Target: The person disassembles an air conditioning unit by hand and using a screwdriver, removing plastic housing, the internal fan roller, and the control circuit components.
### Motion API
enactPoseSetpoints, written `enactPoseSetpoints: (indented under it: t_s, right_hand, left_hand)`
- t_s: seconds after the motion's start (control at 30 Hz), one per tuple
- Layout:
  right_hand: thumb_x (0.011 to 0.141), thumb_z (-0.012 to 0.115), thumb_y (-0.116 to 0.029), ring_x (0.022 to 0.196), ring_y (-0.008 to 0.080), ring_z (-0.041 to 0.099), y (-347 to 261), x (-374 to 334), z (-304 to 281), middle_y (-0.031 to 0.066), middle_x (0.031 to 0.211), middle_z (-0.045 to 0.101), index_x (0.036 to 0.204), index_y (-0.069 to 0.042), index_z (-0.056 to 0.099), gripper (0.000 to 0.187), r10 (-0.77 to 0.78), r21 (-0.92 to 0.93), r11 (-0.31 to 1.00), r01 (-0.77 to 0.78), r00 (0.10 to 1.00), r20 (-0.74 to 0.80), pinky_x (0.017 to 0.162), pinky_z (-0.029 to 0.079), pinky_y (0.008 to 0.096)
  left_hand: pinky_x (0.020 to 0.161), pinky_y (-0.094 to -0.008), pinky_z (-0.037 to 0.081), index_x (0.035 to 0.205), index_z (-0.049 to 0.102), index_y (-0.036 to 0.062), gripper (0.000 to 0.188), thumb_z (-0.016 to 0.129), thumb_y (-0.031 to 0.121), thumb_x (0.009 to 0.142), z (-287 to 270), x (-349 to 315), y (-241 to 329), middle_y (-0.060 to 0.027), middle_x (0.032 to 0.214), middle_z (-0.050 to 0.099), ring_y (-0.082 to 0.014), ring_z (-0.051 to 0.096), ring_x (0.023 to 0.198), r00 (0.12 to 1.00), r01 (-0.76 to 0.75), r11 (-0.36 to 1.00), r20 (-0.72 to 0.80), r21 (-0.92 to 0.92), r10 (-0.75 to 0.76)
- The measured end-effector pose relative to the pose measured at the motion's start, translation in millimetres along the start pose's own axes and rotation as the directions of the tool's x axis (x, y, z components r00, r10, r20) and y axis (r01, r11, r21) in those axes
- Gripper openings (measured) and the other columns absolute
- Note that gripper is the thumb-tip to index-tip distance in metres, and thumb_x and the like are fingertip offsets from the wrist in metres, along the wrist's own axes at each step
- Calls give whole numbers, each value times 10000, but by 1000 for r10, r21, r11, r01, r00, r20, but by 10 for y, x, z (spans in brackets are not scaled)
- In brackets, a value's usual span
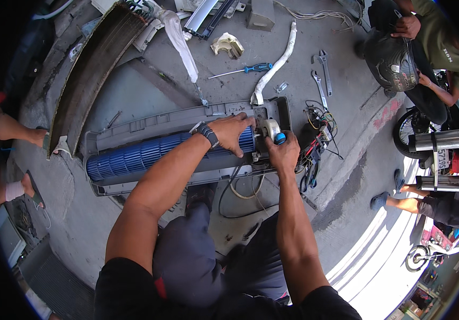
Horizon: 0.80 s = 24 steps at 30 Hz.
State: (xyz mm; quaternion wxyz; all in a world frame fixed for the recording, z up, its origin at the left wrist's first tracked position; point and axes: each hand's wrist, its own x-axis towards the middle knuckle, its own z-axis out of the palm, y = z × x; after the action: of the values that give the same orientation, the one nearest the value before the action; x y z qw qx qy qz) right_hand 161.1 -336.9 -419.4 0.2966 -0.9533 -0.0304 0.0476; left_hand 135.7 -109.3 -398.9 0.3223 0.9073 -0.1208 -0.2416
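A long blue ribbed blower wheel lies in the grey base of an air conditioner's indoor unit. My left hand, with a dark watch on its wrist, curls over the wheel's right end, thumb on the near side. Beside that end sits a white rounded motor piece. Close against it, my right hand has its fingers closed around a blue-ended object; the palm hides most of it, so its kind is unclear.
Right of the base lie tangled wires, pliers and adjustable wrenches. Beyond it are a blue screwdriver, a white wrapped pipe and a curved coil. A person holding a helmet stands at far right, near a motorcycle.
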Motion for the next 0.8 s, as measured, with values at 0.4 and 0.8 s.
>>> enactPoseSetpoints:
  t_s: [0.4, 0.8]
  right_hand:
    - [709, 807, -305, 1033, 408, 649, 70, -75, -68, 232, 1096, 663, 1088, 36, 630, 540, -66, 84, 994, 66, 998, -4, 920, 512, 459]
    - [694, 820, -314, 1025, 423, 653, 73, -83, 21, 247, 1095, 672, 1076, 42, 634, 554, -23, 48, 999, 24, 999, -38, 912, 517, 468]
  left_hand:
    - [1051, -467, 439, 1256, 477, 42, 844, 920, 277, 577, 165, 11, -20, -168, 1332, 513, -389, 514, 1256, 966, -223, 973, -119, 53, 228]
    - [1089, -452, 409, 1226, 537, 23, 776, 879, 269, 574, 83, 127, -36, -205, 1285, 553, -391, 503, 1252, 974, -225, 974, 16, 4, 225]
